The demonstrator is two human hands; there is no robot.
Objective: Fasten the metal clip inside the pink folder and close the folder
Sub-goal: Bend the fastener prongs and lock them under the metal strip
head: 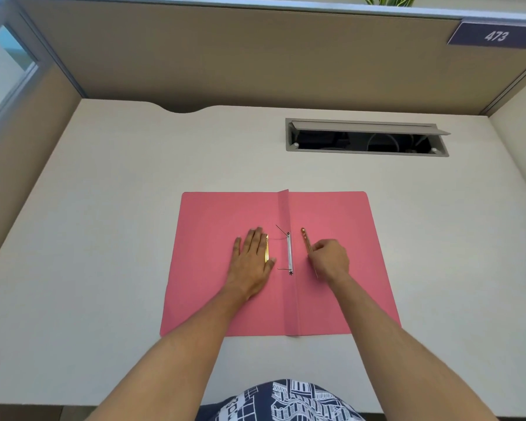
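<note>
A pink folder (pixel 340 284) lies open and flat on the desk, its spine running toward me. On the spine sits a white fastener strip (pixel 289 253) with two thin prongs sticking out to the left. My left hand (pixel 251 262) rests flat on the left leaf, fingers spread, beside a gold metal bar (pixel 267 249) at its fingertips' edge. My right hand (pixel 328 259) is on the right leaf, fingers curled around a copper-coloured metal clip bar (pixel 305 240) that points away from me.
The cream desk (pixel 104 238) has an open cable hatch (pixel 366 137) at the back right. Beige partition walls (pixel 225 56) enclose the back and sides, with a sign reading 473 (pixel 495 35) at the top right.
</note>
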